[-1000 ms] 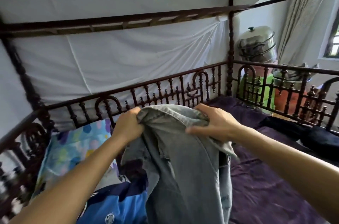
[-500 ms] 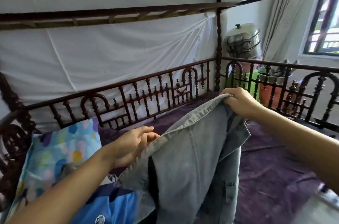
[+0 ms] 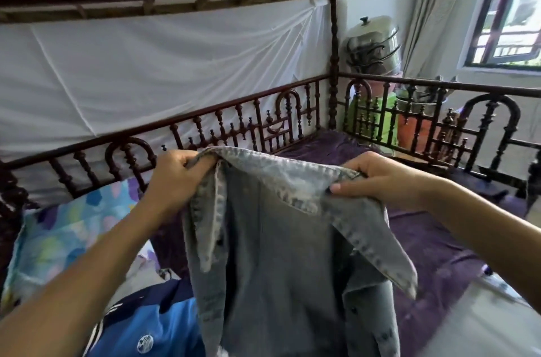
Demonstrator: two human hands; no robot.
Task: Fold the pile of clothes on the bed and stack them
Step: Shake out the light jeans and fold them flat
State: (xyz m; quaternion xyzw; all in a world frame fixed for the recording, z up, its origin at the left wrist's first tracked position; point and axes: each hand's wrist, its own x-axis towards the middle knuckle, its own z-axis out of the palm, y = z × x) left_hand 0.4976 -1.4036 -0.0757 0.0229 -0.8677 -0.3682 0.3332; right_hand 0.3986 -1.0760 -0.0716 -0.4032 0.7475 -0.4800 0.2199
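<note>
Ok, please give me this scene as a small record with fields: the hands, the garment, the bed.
left hand: grips one collar end of the denim jacket
right hand: pinches the other collar end
denim jacket: held up, hanging over the bed
bed: purple sheet; blue garment and patterned pillow at left
beyond the bed: stacked metal pots

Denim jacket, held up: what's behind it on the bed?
A blue jersey shows past its left edge and the purple bedsheet past its right; both run behind the denim jacket. Whatever lies directly behind its hanging body is covered.
</note>
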